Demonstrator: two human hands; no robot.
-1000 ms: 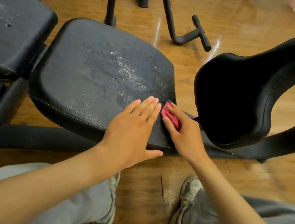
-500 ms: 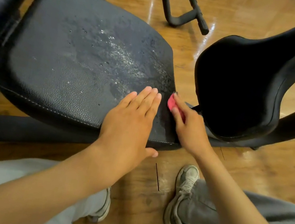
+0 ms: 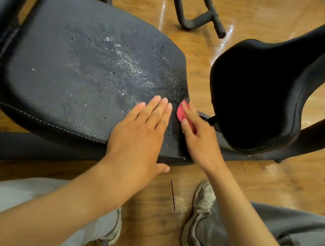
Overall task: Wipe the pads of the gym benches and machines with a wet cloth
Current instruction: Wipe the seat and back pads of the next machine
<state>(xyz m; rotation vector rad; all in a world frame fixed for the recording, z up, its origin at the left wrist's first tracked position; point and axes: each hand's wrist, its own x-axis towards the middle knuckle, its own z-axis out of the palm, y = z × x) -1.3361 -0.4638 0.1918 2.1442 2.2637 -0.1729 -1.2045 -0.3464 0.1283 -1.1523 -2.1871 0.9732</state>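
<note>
Left hand (image 3: 140,132) lies flat, fingers pressed together, on the seat pad (image 3: 78,77). Just right of it, the right hand (image 3: 198,137) pinches the pink cloth (image 3: 181,113) at the pad's right edge; the unwiped stretch lies leftward, I'd guess.

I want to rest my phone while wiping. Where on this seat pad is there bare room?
The seat pad's left half is free and looks dry. The right end is crowded: left hand flat, right hand holding the pink cloth, wet sheen beyond.
</note>
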